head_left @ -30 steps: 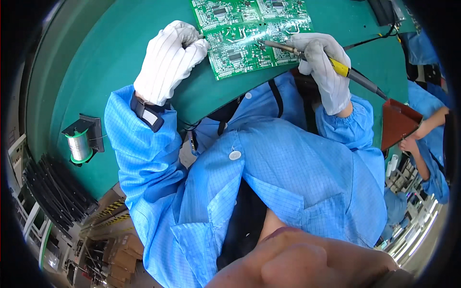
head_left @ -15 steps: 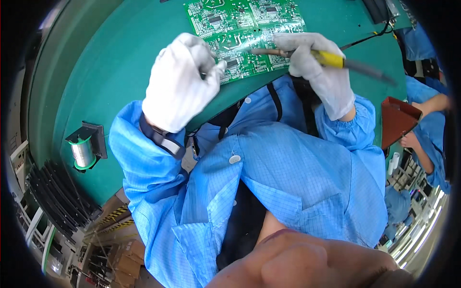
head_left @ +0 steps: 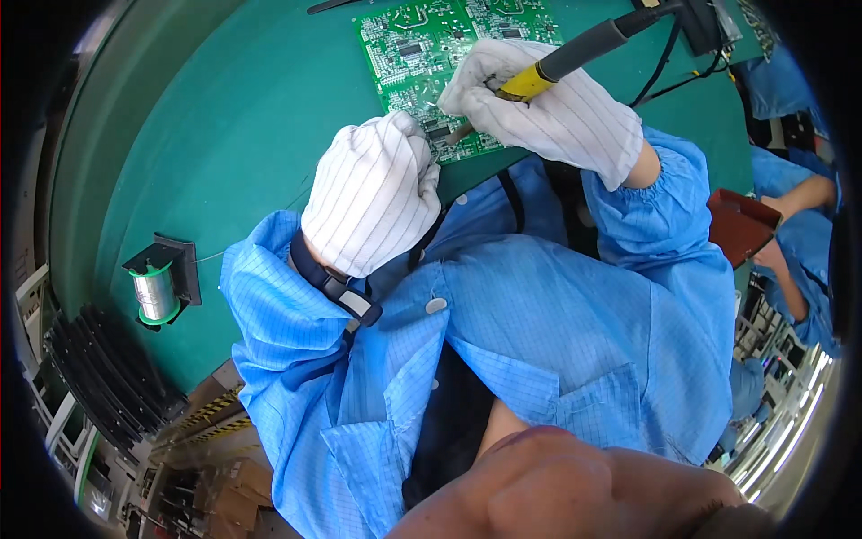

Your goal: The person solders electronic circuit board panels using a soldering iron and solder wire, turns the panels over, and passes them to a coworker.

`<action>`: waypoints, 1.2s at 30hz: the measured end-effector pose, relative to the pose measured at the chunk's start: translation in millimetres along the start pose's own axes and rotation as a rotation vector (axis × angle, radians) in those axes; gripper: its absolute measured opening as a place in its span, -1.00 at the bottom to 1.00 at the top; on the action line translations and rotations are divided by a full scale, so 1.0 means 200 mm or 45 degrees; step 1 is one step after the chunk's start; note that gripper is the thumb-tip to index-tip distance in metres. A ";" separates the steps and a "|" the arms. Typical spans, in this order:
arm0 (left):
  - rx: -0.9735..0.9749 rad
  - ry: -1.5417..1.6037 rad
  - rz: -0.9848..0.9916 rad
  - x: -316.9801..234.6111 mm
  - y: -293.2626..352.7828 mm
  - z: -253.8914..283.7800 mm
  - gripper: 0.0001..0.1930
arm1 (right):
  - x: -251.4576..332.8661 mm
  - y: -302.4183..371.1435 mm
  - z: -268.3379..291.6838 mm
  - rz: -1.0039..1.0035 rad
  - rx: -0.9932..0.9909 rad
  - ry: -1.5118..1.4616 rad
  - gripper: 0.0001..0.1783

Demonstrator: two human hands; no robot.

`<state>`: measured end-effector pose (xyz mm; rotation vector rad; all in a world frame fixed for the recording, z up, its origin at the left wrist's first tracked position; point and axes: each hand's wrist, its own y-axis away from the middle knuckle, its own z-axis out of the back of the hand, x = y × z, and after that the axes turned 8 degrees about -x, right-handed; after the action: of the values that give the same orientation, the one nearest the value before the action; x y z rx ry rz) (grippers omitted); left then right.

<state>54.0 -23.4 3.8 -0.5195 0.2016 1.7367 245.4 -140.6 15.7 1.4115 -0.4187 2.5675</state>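
Note:
A green circuit board panel (head_left: 388, 56), dense with small parts, lies flat at the top of the workbench. My right hand (head_left: 548, 117), in a striped white glove, is closed around the yellow grip of a soldering iron (head_left: 584, 49). The iron's tip points down-left at the near part of the panel; exact contact cannot be made out. My gloved left hand (head_left: 373, 193) is curled at the panel's near left edge, close to the tip. Thin solder wire (head_left: 209, 258) runs from a spool toward this hand; its end is hidden by the fingers.
The solder spool (head_left: 156, 295) sits in a black holder at left on the green bench (head_left: 251, 117). A black cable (head_left: 663, 67) and black device (head_left: 700, 27) lie at upper right. Another person holds a red-brown tray (head_left: 741, 226) at right. Black curved strips (head_left: 108, 377) stand lower left.
My right hand has moved left over the panel, and the iron now tilts with its handle up to the right. My left hand has shifted down and slightly right, its fingers more tightly curled.

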 end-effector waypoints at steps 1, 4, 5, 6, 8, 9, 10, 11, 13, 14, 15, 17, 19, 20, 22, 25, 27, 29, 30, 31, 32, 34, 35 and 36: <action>-0.002 0.002 0.001 0.00 0.00 -0.01 -0.85 | -0.02 0.00 -0.01 0.050 -0.010 0.036 -0.75; -0.047 -0.013 -0.011 0.01 0.01 -0.02 -0.87 | -0.01 -0.02 0.00 0.071 0.034 0.091 -0.75; -0.041 -0.006 0.008 0.01 0.00 -0.02 -0.87 | 0.00 -0.03 0.01 0.037 0.081 0.112 -0.75; -0.034 0.001 0.027 0.01 0.00 -0.02 -0.88 | 0.01 -0.03 0.01 0.037 0.082 0.113 -0.75; -0.048 -0.002 0.007 0.02 0.00 -0.03 -0.88 | 0.02 -0.03 0.01 -0.075 0.127 0.083 -0.76; -0.061 -0.005 -0.013 0.02 0.00 -0.03 -0.88 | 0.02 -0.04 0.01 -0.075 0.127 0.084 -0.76; -0.061 -0.005 -0.014 0.02 0.00 -0.03 -0.88 | 0.02 -0.04 0.02 -0.064 0.138 0.077 -0.77; -0.052 -0.013 -0.005 0.02 0.00 -0.03 -0.89 | 0.02 -0.05 0.02 -0.052 0.149 0.069 -0.77; -0.044 -0.022 0.004 0.02 0.00 -0.03 -0.89 | -0.01 -0.05 0.01 -0.001 0.144 0.054 -0.77; -0.045 -0.016 0.008 0.02 0.00 -0.03 -0.89 | -0.02 -0.06 0.01 0.048 0.137 0.040 -0.77; -0.046 -0.009 0.012 0.02 0.01 -0.03 -0.89 | -0.02 -0.06 0.01 0.048 0.138 0.039 -0.77; -0.047 -0.018 0.017 0.02 0.01 -0.04 -0.89 | -0.02 -0.07 0.02 -0.063 0.206 -0.023 -0.76; -0.047 -0.027 0.022 0.02 0.01 -0.04 -0.89 | -0.05 -0.09 0.02 -0.041 0.205 -0.006 -0.75; -0.060 -0.008 0.002 0.03 0.01 -0.04 -0.89 | -0.06 -0.09 0.02 -0.021 0.200 0.012 -0.75; -0.072 0.012 -0.019 0.03 0.01 -0.03 -0.89 | -0.05 -0.09 0.02 -0.034 0.201 0.026 -0.80; -0.079 0.005 -0.008 0.02 0.01 -0.03 -0.88 | -0.05 -0.09 0.03 -0.026 0.217 0.034 -0.86; -0.062 0.018 0.025 0.02 0.01 -0.03 -0.88 | -0.05 -0.10 0.03 -0.011 0.224 0.031 -0.86; -0.053 0.027 0.040 0.02 0.00 -0.03 -0.88 | -0.05 -0.10 0.03 0.039 0.245 0.038 -0.85; -0.044 0.037 0.056 0.02 0.00 -0.03 -0.88 | -0.05 -0.10 0.03 0.038 0.244 0.038 -0.85; -0.044 0.037 0.055 0.02 0.00 -0.03 -0.88 | -0.06 -0.09 0.03 0.038 0.253 0.020 -0.84; -0.046 0.027 0.047 0.02 0.00 -0.03 -0.89 | -0.07 -0.09 0.03 0.039 0.262 0.002 -0.82; -0.047 0.017 0.040 0.03 0.00 -0.03 -0.89 | -0.07 -0.09 0.03 0.048 0.255 -0.013 -0.82; -0.054 0.030 0.034 0.03 0.00 -0.04 -0.89 | -0.07 -0.09 0.04 0.056 0.249 -0.027 -0.82; -0.061 0.042 0.029 0.03 0.00 -0.04 -0.89 | -0.07 -0.09 0.04 0.055 0.248 -0.027 -0.82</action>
<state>55.7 -21.4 -5.4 -0.5832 0.1902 1.7593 263.4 -127.3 10.7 1.5085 -0.2089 2.6925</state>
